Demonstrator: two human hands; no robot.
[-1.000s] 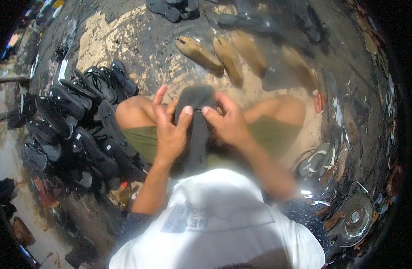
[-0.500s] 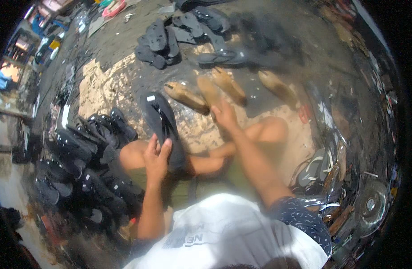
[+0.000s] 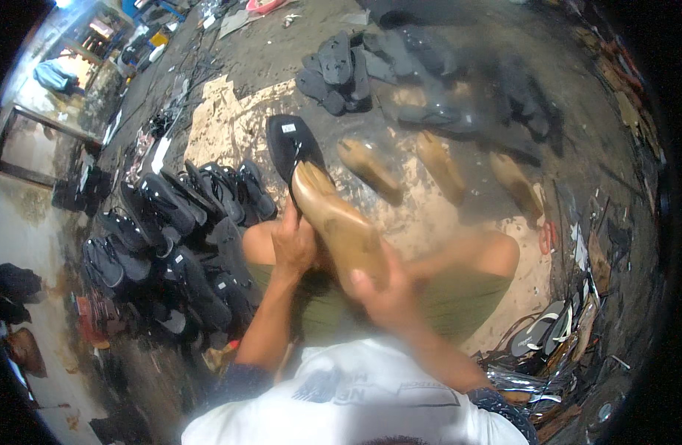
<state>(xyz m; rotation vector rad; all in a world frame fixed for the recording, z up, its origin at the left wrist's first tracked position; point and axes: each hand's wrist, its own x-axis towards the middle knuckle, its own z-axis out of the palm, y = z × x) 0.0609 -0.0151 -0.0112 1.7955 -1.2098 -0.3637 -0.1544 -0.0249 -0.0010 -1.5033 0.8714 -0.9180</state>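
Observation:
My right hand (image 3: 385, 293) is closed round the heel end of a tan foot-shaped shoe last (image 3: 345, 233). The toe end of the last lies over a black flip-flop (image 3: 287, 137), at its straps; how far it sits under them is hard to see. Below the flip-flop, my left hand (image 3: 293, 241) grips its side, with the fingers partly hidden by the last. The flip-flop's toe end points away from me and carries a small white label. Both things are held above my crossed legs.
Three more lasts lie ahead, the nearest last (image 3: 371, 170) on stained cardboard. Black flip-flops (image 3: 163, 204) stand in rows at left; loose soles (image 3: 333, 70) are piled farther off. Red-handled scissors (image 3: 548, 237) and a black-and-white sandal (image 3: 537, 334) lie at right.
My right hand has picked up one of the lasts from the cardboard and brought it onto the flip-flop. My left hand still holds the flip-flop. The view has shifted to the left.

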